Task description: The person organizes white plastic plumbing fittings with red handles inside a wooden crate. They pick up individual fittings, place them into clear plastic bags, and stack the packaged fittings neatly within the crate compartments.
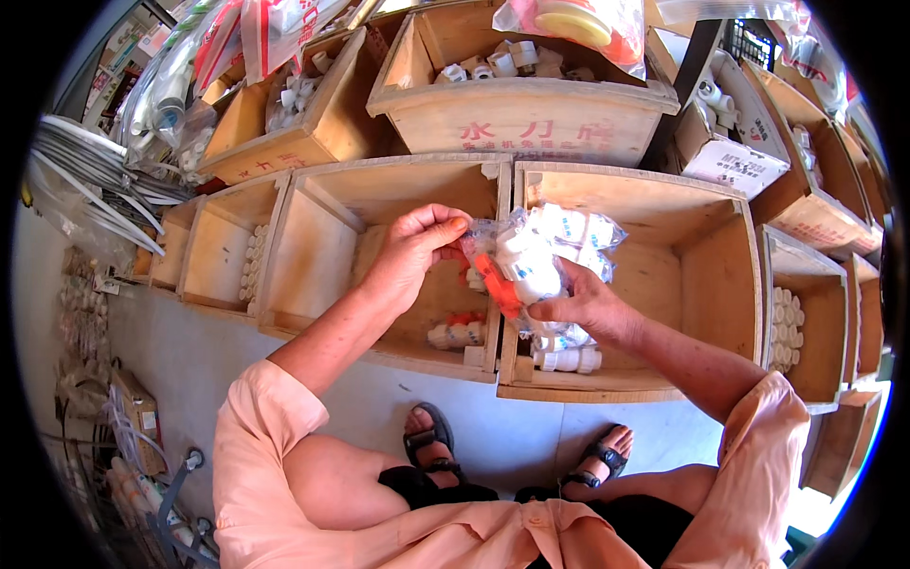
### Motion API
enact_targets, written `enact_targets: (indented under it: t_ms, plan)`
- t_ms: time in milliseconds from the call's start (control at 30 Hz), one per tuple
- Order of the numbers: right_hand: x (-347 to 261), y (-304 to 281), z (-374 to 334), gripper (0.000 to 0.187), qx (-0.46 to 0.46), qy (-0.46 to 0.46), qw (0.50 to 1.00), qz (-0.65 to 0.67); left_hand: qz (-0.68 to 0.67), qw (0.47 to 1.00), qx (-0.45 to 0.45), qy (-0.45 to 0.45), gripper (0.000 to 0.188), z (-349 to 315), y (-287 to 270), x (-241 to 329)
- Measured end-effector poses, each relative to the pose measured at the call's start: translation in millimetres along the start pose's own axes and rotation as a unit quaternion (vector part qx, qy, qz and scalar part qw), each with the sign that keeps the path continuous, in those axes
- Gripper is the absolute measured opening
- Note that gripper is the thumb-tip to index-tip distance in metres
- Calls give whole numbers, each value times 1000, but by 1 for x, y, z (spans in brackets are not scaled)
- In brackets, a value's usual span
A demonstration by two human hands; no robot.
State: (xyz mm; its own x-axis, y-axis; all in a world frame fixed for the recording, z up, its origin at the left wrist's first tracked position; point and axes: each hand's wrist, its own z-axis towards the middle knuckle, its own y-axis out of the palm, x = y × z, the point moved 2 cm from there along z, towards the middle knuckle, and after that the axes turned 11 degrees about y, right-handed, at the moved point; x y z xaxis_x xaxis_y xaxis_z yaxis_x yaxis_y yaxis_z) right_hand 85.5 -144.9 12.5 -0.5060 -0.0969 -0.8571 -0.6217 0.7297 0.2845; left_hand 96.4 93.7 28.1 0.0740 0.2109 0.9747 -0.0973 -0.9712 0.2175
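Note:
In front of me, over the divide between two wooden boxes, are white plastic valves [527, 262] in clear plastic wrapping, one with an orange-red handle [499, 284]. My right hand [590, 302] grips this bundle from the right, thumb across its near side. At the bundle's left end, my left hand [428, 239] pinches the clear plastic bag [482, 233] between thumb and fingers. Below lies another white valve [457, 334] with a red handle, in the left box [313, 237]. White fittings [569, 360] rest in the near left corner of the right box [725, 275].
Smaller boxes at both sides hold stacked white fittings [786, 327]. Behind, a raised wooden box [521, 119] contains more white fittings. Plastic bags [588, 28] hang above it. Coiled white tubing [81, 175] is at the far left. My feet stand just before the boxes.

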Motion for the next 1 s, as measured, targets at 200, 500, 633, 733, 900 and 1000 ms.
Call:
enact_targets:
  t_ms: [200, 500, 633, 733, 900, 1000]
  plan:
    - [9, -2, 5, 64, 12, 18, 1000, -7, 87, 996, -28, 24, 14, -3, 0, 5]
    - [7, -3, -3, 61, -10, 14, 1000, 2, 233, 962, -129, 60, 19, 7, 6, 5]
    - [8, -3, -1, 61, -16, 29, 999, 7, 270, 948, -110, 128, 10, 3, 7, 8]
    - [8, -4, 0, 60, -19, 26, 999, 10, 287, 938, -85, 175, 8, 0, 8, 9]
    - [6, -2, 0, 60, -21, 32, 999, 10, 190, 971, -14, 146, 12, 0, 7, 0]
    - [4, -2, 2, 61, -20, 33, 999, 37, 75, 995, 9, 68, 15, 0, 7, -4]
